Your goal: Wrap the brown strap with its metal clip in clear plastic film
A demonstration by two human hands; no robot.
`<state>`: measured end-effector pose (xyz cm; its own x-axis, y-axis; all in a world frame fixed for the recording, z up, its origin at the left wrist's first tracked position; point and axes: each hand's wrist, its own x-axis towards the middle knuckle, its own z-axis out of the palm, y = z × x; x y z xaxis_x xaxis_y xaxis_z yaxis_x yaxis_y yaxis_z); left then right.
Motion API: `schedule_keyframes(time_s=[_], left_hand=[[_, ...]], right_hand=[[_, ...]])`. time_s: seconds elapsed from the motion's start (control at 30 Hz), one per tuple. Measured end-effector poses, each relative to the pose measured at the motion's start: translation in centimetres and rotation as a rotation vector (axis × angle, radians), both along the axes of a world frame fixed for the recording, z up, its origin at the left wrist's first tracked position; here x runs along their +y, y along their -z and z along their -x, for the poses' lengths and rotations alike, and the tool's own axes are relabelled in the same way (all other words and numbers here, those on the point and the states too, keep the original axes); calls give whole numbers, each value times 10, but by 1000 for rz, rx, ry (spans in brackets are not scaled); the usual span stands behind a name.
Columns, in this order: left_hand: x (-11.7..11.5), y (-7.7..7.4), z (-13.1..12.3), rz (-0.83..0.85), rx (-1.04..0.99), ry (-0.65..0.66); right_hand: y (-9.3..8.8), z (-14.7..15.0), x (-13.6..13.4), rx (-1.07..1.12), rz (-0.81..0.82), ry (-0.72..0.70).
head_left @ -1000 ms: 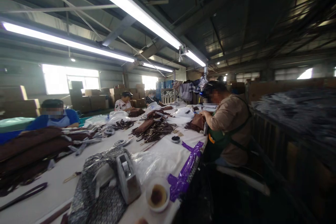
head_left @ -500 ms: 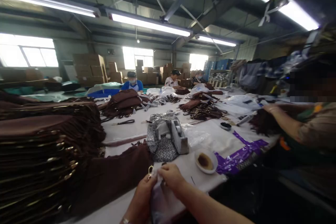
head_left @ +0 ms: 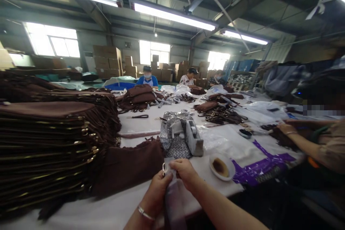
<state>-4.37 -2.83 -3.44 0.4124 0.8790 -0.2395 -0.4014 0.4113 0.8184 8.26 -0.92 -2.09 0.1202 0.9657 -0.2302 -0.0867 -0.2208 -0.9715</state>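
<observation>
Ceiling tube lights (head_left: 172,16) and glaring windows (head_left: 52,41) light a dim, edge-stretched, slightly blurred hall.

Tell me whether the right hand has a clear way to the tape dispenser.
Probably yes. The right hand pinches a pale strip with a metal ring, but only bare white table lies between it and the tape dispenser just beyond.

Person's own body, head view: two bare forearms without sleeves entering from the lower edge. Left hand (head_left: 159,192) wears a thin silver bangle (head_left: 145,213) at the wrist. Right hand (head_left: 185,172) carries no ring or band; nails unpainted.
</observation>
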Motion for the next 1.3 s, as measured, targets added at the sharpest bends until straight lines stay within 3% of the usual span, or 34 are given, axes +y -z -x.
schedule_keyframes(time_s=[0.17, 0.27, 0.33, 0.47, 0.6, 0.8, 1.3], left_hand=[[-8, -9, 9, 120, -13, 61], [-17, -16, 24, 238, 32, 212], [-21, -24, 35, 213, 62, 290], [-20, -47, 49, 119, 117, 253], [-8, -60, 44, 85, 17, 189], [3, -54, 28, -107, 123, -67], [-9, -45, 17, -296, 340, -132]], right_hand=[[-14, -26, -15, -51, -64, 17], [-23, -46, -31, -142, -103, -28], [-26, -54, -44, -204, -93, -63], [-24, -53, -65, -268, -73, -121], [-17, -43, -78, -233, -61, -133], [-15, -42, -86, -208, -54, -133], [-6, -39, -84, -61, 12, -68]])
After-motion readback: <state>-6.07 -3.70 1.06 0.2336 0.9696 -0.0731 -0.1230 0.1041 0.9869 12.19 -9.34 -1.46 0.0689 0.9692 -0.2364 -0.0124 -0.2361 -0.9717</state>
